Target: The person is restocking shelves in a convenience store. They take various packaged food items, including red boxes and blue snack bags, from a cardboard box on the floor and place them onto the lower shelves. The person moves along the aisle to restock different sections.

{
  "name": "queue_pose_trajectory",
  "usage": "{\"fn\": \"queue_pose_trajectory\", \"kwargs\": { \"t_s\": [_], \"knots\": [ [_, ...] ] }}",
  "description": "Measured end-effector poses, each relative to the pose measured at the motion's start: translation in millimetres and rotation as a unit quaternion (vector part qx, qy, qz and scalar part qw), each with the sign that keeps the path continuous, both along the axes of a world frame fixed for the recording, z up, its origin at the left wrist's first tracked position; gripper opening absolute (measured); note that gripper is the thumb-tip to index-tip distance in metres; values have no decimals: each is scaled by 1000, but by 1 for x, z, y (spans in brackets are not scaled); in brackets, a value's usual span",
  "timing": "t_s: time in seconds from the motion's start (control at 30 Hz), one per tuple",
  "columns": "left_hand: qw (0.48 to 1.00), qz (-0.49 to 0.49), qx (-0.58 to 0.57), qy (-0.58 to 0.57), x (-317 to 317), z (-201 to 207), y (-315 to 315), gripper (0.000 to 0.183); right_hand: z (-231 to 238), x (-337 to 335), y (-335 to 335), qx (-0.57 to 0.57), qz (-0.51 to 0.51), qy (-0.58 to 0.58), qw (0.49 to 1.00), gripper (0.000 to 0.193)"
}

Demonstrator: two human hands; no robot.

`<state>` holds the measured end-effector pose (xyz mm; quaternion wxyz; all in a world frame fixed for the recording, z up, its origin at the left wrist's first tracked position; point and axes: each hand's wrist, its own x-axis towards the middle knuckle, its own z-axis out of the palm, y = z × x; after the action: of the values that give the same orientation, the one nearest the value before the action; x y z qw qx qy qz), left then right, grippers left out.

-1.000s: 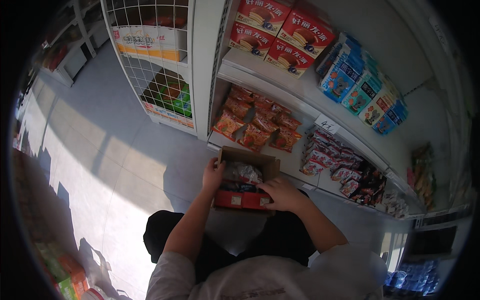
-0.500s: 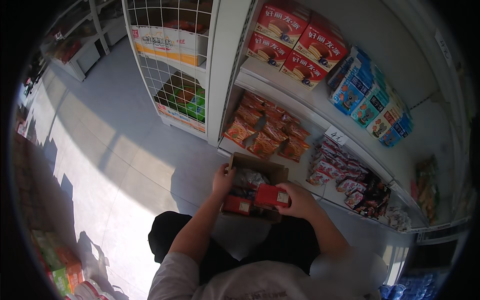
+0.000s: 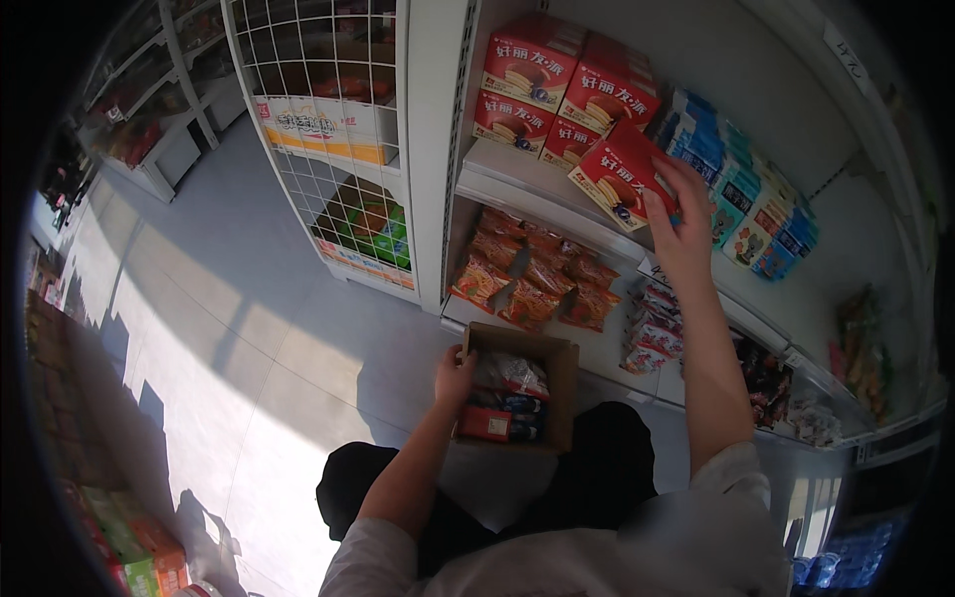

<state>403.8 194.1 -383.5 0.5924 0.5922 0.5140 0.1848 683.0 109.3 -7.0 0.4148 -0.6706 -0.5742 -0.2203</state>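
Observation:
My right hand [image 3: 678, 207] grips a red snack pie carton [image 3: 609, 177], held tilted at the front of the upper shelf. Behind it stand several matching red cartons [image 3: 530, 62], stacked two high. Down by my knees, my left hand [image 3: 454, 378] is closed on the left wall of an open cardboard box [image 3: 562, 398]. Inside that box lie another red carton [image 3: 484, 423], a clear plastic-wrapped bundle [image 3: 514, 375] and some dark packs. Part of the front stack is hidden by the held carton.
Blue and teal snack bags [image 3: 741, 199] stand right of the cartons. Orange snack packets [image 3: 532, 264] and small red-and-white packets [image 3: 654, 323] fill the lower shelf. A white wire-grid rack side [image 3: 328, 129] rises at the left. Bright sunlight falls across the floor [image 3: 249, 388].
My right hand has lifted a red carton out of the cardboard box and up to the upper shelf. The left hand stays on the box edge. The view has shifted slightly.

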Motion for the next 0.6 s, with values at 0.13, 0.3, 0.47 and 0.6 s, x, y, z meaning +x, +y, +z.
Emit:
{"fn": "queue_pose_trajectory", "kwargs": {
  "t_s": [0.13, 0.3, 0.47, 0.6],
  "knots": [
    [1000, -8, 3, -4, 2, 0, -1, 55, 1, -5, 33, -49, -26, -12, 998, 37],
    [1000, -7, 3, 10, -4, 15, -2, 56, -9, -20, 64, 7, -83, -198, 977, 28],
    [1000, -3, 13, -8, -3, 15, -3, 54, -17, -26, 86, 28, -48, -157, 986, 22],
    [1000, 2, 8, -21, -1, 8, -3, 54, -18, -37, 106, 41, -58, -161, 984, 18]
  ]
}}
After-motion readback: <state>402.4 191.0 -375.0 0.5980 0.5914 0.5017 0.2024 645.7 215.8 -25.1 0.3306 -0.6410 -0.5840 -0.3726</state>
